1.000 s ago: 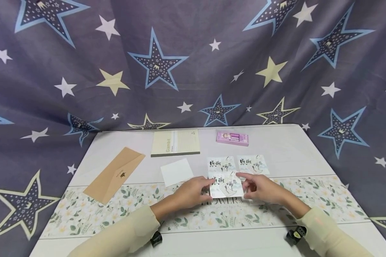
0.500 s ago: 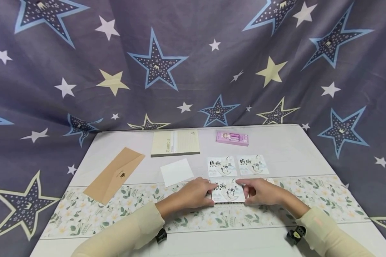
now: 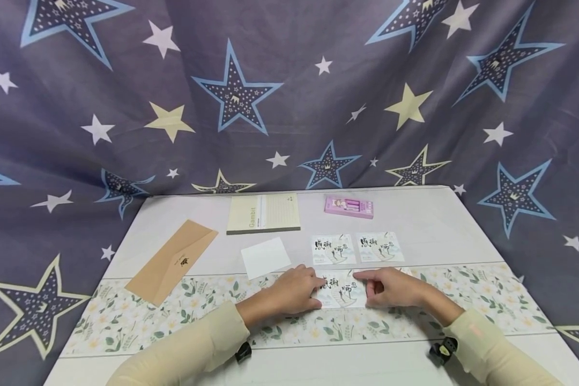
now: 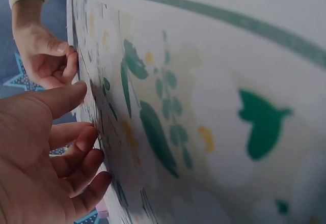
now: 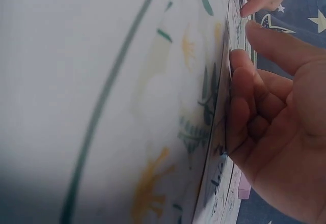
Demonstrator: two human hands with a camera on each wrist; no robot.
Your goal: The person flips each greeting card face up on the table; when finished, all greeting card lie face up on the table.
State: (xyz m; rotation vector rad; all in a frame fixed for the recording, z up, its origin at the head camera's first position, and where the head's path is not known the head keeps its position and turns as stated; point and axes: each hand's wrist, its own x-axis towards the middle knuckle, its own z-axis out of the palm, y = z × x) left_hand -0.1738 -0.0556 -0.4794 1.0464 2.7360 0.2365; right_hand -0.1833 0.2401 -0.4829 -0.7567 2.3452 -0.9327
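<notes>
A white greeting card (image 3: 340,289) with black brush lettering lies flat on the flowered band of the tablecloth. My left hand (image 3: 295,289) holds its left edge, index finger above and thumb at the lower corner. At the opposite edge, my right hand (image 3: 390,288) holds it with the index fingertip on the upper right corner and the thumb lower down. Two matching cards lie side by side just beyond, a left one (image 3: 333,250) and a right one (image 3: 379,247). In the wrist views the left hand (image 4: 56,147) and right hand (image 5: 285,107) show curved fingers close to the tabletop.
A blank white square of paper (image 3: 265,258) lies left of the cards. Farther left is a brown envelope (image 3: 172,262). A Gambit notepad (image 3: 264,214) and a purple box (image 3: 349,207) sit near the back edge, before a star-patterned curtain (image 3: 289,96).
The held card has come down and toward the person, from overlapping the left rear card to lying flat in front of it. Both hands moved with it and stay at its sides.
</notes>
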